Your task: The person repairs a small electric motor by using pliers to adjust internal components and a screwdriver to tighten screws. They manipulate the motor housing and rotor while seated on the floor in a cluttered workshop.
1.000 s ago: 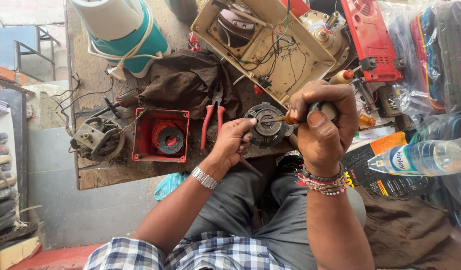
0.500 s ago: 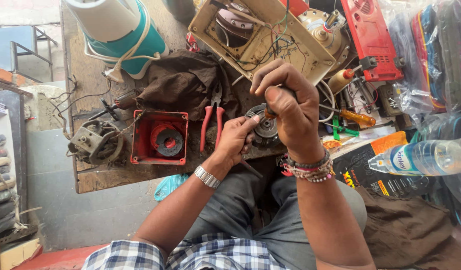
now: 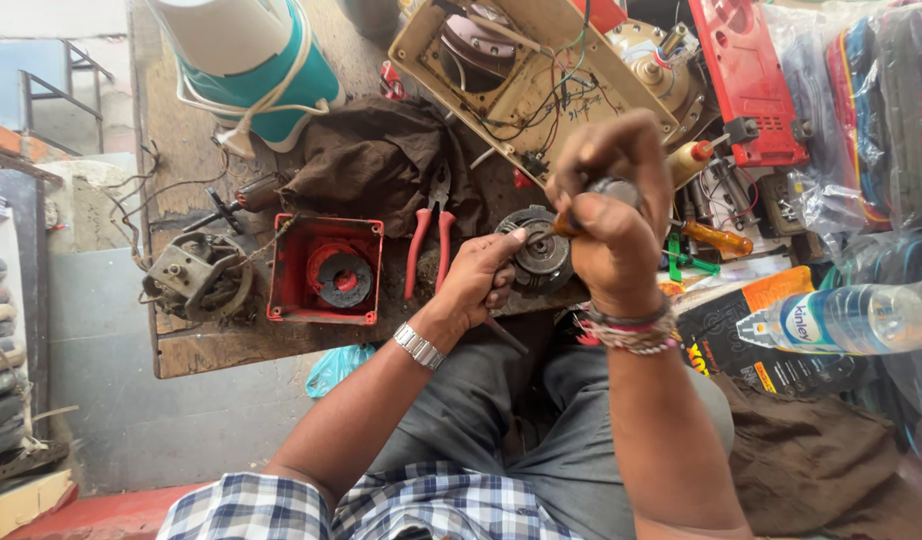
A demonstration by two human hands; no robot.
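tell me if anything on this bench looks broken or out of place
The cream appliance housing lies opened, loose wires spilling across its inside. The left hand steadies a round motor part while the right hand works a screwdriver into it.

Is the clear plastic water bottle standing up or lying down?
Lying down: the clear plastic water bottle rests on its side, cap pointing left.

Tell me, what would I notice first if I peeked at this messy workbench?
Two hands meet in the middle: the right hand grips a screwdriver pointed into a round motor part that the left hand steadies. Left of them sits a red square housing, with red-handled pliers between.
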